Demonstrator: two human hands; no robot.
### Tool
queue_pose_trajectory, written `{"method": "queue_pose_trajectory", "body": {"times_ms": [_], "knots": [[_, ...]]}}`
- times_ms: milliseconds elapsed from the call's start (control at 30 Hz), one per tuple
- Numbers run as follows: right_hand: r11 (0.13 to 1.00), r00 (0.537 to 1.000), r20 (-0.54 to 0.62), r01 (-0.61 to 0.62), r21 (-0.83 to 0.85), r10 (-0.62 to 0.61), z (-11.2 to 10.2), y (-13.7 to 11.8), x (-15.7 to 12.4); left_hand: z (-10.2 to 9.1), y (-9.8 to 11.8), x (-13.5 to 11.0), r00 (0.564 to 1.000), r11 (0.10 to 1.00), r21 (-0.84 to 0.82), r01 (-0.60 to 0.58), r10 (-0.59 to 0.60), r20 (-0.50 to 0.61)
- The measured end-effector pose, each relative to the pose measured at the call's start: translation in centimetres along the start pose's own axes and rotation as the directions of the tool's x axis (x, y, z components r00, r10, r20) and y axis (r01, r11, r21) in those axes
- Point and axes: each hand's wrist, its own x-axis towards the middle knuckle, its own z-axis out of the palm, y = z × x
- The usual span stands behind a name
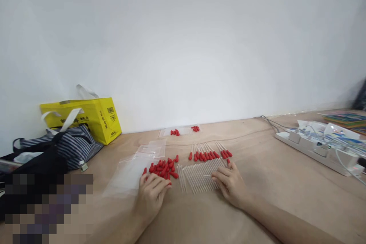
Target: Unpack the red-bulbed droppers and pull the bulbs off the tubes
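Note:
My left hand (153,192) is at the near edge of a pile of red rubber dropper bulbs (163,169), with a red bulb (169,183) pinched at its fingertips. My right hand (231,183) is closed on a thin clear dropper tube (207,176), whose end points left over a row of similar clear tubes (197,179) lying side by side. Another red bulb (228,161) shows just beyond that hand's fingers. Behind the row lie several tubes fitted with bulbs (204,156), red ends toward me.
Clear plastic bags (128,169) lie left of the bulbs. Farther back, a bag (185,131) holds more red bulbs and tubes. A yellow bag (105,122) and a striped bag (77,145) stand at left. A white power strip (311,152) with cables lies at right.

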Motion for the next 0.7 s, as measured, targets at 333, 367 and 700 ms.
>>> {"method": "queue_pose_trajectory", "body": {"times_ms": [333,367,700], "knots": [[0.981,0.983,-0.013,-0.184,0.053,0.185,2.8,0.2,-0.1,0.2,-1.1,1.1,0.958,0.956,-0.174,0.235,-0.258,-0.124],[0.980,0.980,-0.013,-0.198,0.028,0.198,3.0,0.0,0.1,0.0,-1.6,1.2,0.948,0.945,-0.172,0.277,-0.299,-0.113],[0.942,0.932,0.163,-0.301,-0.150,0.324,3.5,-2.7,3.0,-0.7,-6.0,2.1,0.820,0.821,-0.011,0.570,-0.569,0.065]]}}
